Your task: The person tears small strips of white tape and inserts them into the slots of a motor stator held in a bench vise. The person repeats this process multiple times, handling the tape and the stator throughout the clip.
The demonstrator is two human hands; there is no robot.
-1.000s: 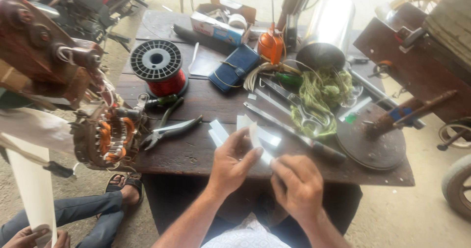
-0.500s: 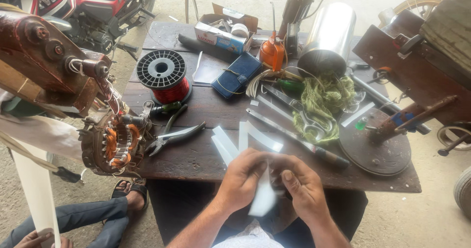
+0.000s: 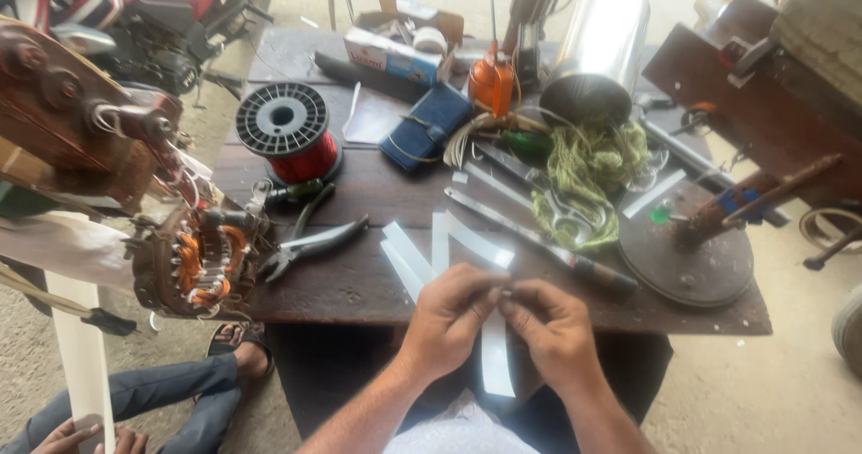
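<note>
White paper strip (image 3: 496, 351) now hangs straight down, pinched at its top between both hands (image 3: 503, 315), unlike before.

Top end of the white strip (image 3: 496, 360) tucked away behind the fingers of the left hand (image 3: 453, 317) and right hand (image 3: 554, 328). Motorbike (image 3: 144, 9) cut off by the top edge. Wheel (image 3: 848, 328) sliced by the right edge. Seated person (image 3: 135, 400) at bottom left shown only as legs, a sandalled foot and hands. Small bits inside the cardboard box (image 3: 401, 36) too tiny to make out.
</note>
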